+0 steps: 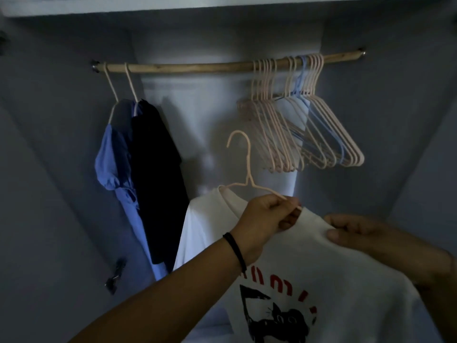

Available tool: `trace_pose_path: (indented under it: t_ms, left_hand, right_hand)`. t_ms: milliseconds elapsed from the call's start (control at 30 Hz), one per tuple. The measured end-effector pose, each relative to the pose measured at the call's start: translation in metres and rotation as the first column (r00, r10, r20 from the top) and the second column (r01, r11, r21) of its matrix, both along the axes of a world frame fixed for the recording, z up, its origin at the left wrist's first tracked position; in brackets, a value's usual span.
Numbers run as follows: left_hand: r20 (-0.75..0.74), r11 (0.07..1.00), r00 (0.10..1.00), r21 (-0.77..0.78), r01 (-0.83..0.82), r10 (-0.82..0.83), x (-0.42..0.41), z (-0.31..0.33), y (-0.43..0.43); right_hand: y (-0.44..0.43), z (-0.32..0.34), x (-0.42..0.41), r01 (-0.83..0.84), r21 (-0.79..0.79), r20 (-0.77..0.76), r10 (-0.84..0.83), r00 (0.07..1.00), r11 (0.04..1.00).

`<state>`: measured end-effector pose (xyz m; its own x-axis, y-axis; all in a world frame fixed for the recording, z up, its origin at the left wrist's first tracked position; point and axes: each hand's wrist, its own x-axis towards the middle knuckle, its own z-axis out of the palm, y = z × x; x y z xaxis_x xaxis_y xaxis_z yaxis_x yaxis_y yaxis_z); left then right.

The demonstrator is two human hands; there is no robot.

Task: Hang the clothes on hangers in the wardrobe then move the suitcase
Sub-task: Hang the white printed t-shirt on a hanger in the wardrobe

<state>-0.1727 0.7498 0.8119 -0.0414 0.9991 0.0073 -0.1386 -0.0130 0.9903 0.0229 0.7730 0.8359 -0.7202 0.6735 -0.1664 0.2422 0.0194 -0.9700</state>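
The fingers [289, 212] of the left hand [262, 219] are curled and pinch the right-hand arm of a pale pink hanger [248, 182] just where it goes under the neckline of a white T-shirt [321, 263]. The right hand [358, 233] grips the shirt's fabric close beside it, thumb [336, 235] pressed on top and the other fingers bent over the shoulder edge. The hanger's far arm already sits inside the collar, while its hook stands up free, tilted a little and well below the rod. The shirt hangs down from both hands toward the camera, showing a black cat print [277, 320] with red marks above it (the lettering is too cut off to read). A black band [235, 251] circles the left wrist. Beyond the hands, a wooden rod [197, 66] crosses the grey wardrobe [408, 120]. At its left end two hangers carry a blue shirt [113, 164] and a dark garment [155, 181], touching each other. Toward the right end hangs a tight bunch of bare hangers [309, 129], mostly pink with a blue one among them.
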Motion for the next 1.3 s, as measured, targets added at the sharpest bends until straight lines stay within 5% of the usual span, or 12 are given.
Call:
trace_pose_path:
  t_ms: [333,600,933,1300]
  left_hand:
    - [0.035,0.992,0.992,0.008,-0.125,0.125,-0.038,0.016,0.044]
    - [-0.041,0.953,0.953,-0.010,-0.302,0.302,-0.107,0.064,0.084]
    - [0.066,0.855,0.857,0.069,-0.515,0.511,-0.204,0.107,0.124]
    - [0.202,0.865,0.847,0.003,-0.502,0.492,-0.280,0.072,0.132]
  right_hand:
    - [-0.002,-0.004,-0.035,0.217,0.074,-0.144,-0.205,0.968,0.973]
    - [0.034,0.003,-0.152,0.415,0.162,-0.416,-0.319,0.851,0.895]
    - [0.085,0.024,-0.283,0.418,0.254,-0.552,-0.224,0.803,0.872]
    - [0.097,0.008,-0.354,0.307,0.266,-0.510,-0.136,0.849,0.914]
